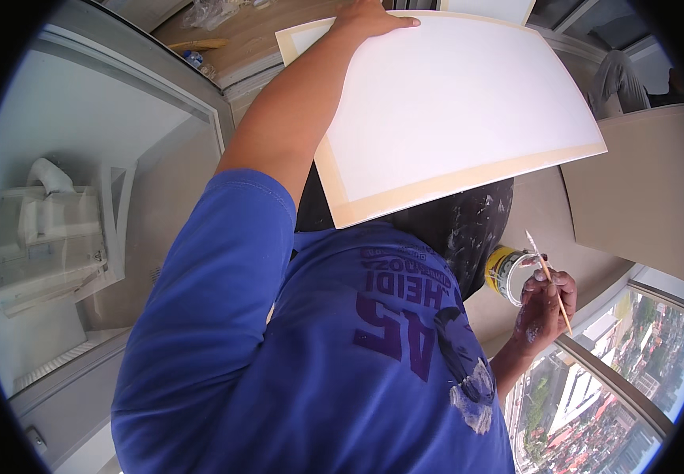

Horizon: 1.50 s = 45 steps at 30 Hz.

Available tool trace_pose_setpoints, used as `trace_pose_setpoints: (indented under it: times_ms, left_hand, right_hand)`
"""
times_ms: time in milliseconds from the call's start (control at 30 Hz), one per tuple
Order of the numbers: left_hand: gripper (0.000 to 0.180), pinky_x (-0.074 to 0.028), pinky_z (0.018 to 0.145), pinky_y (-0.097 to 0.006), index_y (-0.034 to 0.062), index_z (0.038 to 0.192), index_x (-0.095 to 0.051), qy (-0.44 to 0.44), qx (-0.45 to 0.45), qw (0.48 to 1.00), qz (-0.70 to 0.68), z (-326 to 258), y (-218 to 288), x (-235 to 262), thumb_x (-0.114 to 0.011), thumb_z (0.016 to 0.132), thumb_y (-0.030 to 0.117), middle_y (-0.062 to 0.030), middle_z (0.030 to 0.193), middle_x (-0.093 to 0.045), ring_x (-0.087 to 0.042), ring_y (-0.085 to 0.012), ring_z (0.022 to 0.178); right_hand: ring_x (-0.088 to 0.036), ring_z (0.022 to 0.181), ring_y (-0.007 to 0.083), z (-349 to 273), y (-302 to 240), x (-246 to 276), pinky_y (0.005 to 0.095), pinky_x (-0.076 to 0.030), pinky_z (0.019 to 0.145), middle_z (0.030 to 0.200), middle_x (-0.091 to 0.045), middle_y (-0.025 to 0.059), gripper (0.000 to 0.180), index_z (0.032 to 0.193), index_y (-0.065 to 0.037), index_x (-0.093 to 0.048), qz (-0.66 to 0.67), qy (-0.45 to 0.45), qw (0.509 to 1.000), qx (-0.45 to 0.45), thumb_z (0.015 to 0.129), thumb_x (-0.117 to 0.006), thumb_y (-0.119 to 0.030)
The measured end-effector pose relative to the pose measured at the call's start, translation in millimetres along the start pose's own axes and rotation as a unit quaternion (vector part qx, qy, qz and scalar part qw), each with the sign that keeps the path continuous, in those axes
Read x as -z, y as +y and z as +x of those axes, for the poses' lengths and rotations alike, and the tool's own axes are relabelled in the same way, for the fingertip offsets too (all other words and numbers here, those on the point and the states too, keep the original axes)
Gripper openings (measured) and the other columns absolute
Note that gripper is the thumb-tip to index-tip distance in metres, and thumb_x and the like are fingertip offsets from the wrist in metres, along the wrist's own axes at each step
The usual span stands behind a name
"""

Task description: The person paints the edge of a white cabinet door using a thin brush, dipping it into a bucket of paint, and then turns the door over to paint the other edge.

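My left hand (366,20) reaches up and grips the far edge of a large white board with a beige border (452,103), which leans tilted over my dark, paint-speckled trousers. My right hand (546,304), smeared with white paint, holds a thin wooden-handled brush (549,280) with its white tip pointing up. The same hand also seems to hold or rest against a small yellow paint can (506,272) with a white rim. My blue shirt fills the lower middle of the view.
A window with a metal frame (618,387) opens at the lower right over a city far below. A beige panel (642,189) stands at the right. A glass partition with a white unit behind it (50,237) is at the left. A wooden floor with clutter (223,31) lies at the top.
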<state>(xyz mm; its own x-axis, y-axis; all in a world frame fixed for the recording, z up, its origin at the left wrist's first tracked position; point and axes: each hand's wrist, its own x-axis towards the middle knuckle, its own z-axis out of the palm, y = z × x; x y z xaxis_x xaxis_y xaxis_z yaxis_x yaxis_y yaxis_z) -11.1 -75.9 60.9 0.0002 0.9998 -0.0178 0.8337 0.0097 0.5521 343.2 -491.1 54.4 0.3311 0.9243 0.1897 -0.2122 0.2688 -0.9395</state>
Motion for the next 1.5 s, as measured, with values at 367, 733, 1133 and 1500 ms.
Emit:
trace_pose_setpoints:
  times_ms: [367,733,1133,1500]
  left_hand:
    - [0.115,-0.036,0.120,-0.045,-0.0081,0.154,-0.034,0.015,-0.016,1.000,0.000,-7.1,-5.4,3.4,-0.081,0.076,0.063,-0.0301,0.155,-0.043,-0.042,-0.0420,0.145]
    - [0.112,-0.037,0.118,-0.047,-0.0077,0.150,-0.039,0.026,-0.030,0.999,0.013,-3.3,-7.3,3.5,-0.082,0.074,0.064,-0.0305,0.146,-0.053,-0.048,-0.0423,0.140]
    - [0.115,-0.026,0.124,-0.049,-0.0073,0.155,-0.032,0.016,-0.035,0.999,0.005,-3.7,-4.9,3.7,-0.079,0.078,0.063,-0.0296,0.153,-0.046,-0.040,-0.0401,0.146]
    - [0.115,-0.025,0.125,-0.049,-0.0064,0.157,-0.028,-0.012,-0.016,1.000,0.014,-7.6,-0.3,10.0,-0.079,0.080,0.063,-0.0290,0.156,-0.042,-0.037,-0.0411,0.148]
  right_hand:
    - [-0.067,0.061,0.0213,28.0,-16.1,-159.4,0.0288,-0.053,0.055,0.077,-0.070,0.0139,0.017,0.088,0.004,-0.069,-0.177,-0.376,0.886,0.206,0.072,-0.067,0.011]
    - [-0.065,0.059,0.0208,33.5,-5.9,-187.1,0.0289,-0.052,0.055,0.075,-0.069,0.0145,0.021,0.088,0.004,-0.066,-0.187,-0.436,0.858,0.195,0.069,-0.064,0.011]
    - [-0.066,0.061,0.0228,35.9,-4.6,-196.4,0.0303,-0.053,0.057,0.075,-0.068,0.0136,0.021,0.087,0.004,-0.067,-0.206,-0.451,0.851,0.174,0.069,-0.066,0.013]
    - [-0.068,0.062,0.0229,36.5,-5.0,-194.5,0.0298,-0.054,0.058,0.076,-0.069,0.0137,0.020,0.087,0.004,-0.068,-0.211,-0.458,0.849,0.157,0.068,-0.066,0.012]
